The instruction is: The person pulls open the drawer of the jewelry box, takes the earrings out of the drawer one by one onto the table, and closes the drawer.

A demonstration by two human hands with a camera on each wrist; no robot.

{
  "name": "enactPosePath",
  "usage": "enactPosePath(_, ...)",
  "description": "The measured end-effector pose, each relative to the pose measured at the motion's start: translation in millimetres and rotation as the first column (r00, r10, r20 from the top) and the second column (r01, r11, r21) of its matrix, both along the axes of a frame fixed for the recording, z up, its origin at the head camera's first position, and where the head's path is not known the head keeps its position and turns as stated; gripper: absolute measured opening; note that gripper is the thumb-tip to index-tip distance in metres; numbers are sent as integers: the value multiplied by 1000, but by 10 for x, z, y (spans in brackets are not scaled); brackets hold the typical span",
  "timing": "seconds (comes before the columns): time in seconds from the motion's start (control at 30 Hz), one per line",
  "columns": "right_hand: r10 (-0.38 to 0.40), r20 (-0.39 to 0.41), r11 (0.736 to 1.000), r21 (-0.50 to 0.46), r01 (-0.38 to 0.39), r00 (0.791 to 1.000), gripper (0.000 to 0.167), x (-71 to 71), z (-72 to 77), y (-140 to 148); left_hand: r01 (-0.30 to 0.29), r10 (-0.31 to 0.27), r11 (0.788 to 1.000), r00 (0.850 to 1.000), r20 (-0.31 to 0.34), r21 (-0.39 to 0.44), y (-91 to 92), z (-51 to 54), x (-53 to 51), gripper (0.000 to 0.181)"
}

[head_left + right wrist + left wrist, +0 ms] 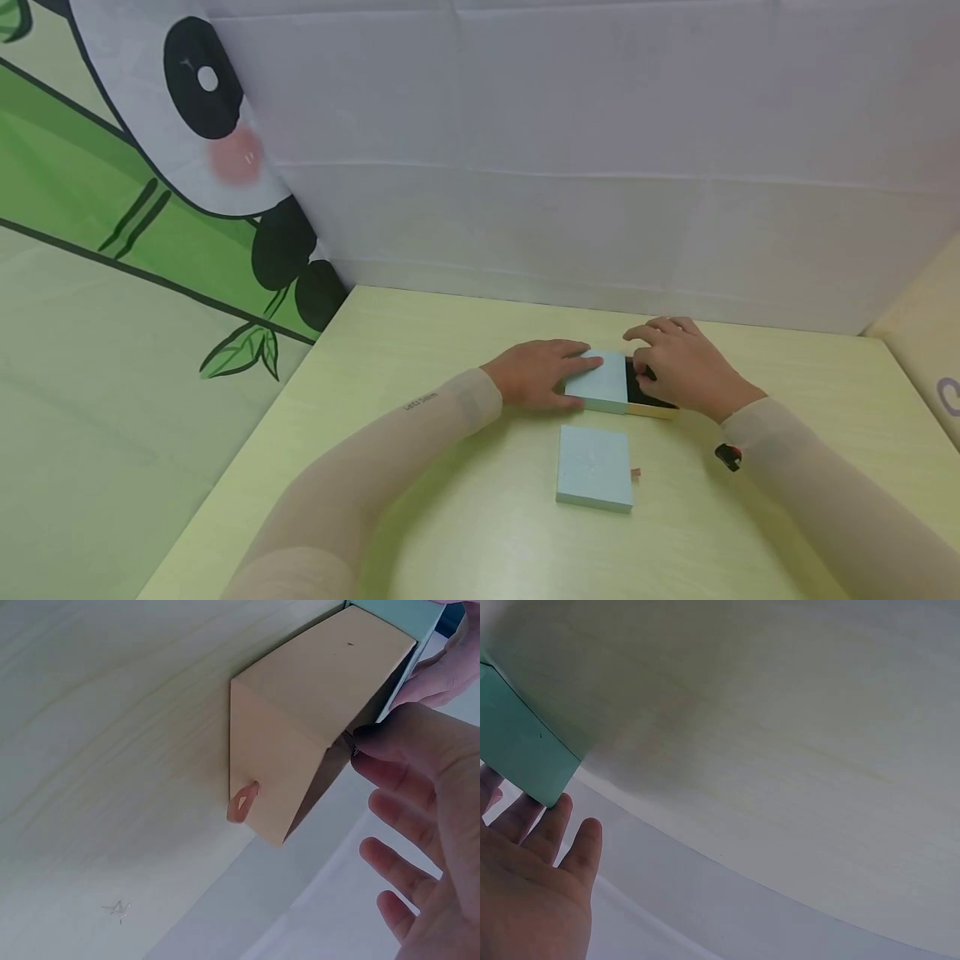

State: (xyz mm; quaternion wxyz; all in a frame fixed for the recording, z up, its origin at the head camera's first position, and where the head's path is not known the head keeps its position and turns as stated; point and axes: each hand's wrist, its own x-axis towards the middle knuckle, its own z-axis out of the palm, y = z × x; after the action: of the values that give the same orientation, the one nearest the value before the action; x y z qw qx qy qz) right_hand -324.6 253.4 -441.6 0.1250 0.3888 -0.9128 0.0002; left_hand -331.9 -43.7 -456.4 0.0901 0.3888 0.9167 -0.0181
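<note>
On the table lies a pale blue drawer box, its yellow-sided tray with a black lining pulled partway out to the right. My left hand holds the blue sleeve at its left end, the thumb at the front side and a finger across the top. Over the tray is my right hand; in the right wrist view its thumb and index finger pinch a small thin piece, mostly hidden, at the tray's rim. A ribbon loop hangs from the tray's end.
A second pale blue box, closed, with a short ribbon tab on its right, lies nearer on the table. A thin star-shaped piece shows on the tabletop. White cloth hangs behind the table; a panda-printed cloth is at left.
</note>
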Motion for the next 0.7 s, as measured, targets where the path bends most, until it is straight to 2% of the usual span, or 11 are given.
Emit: enactPosePath(0.7, -54, -22, 999, 4, 54, 998, 20, 44, 62, 188, 3, -3, 1000, 1000, -5, -13, -1, -40, -10, 82)
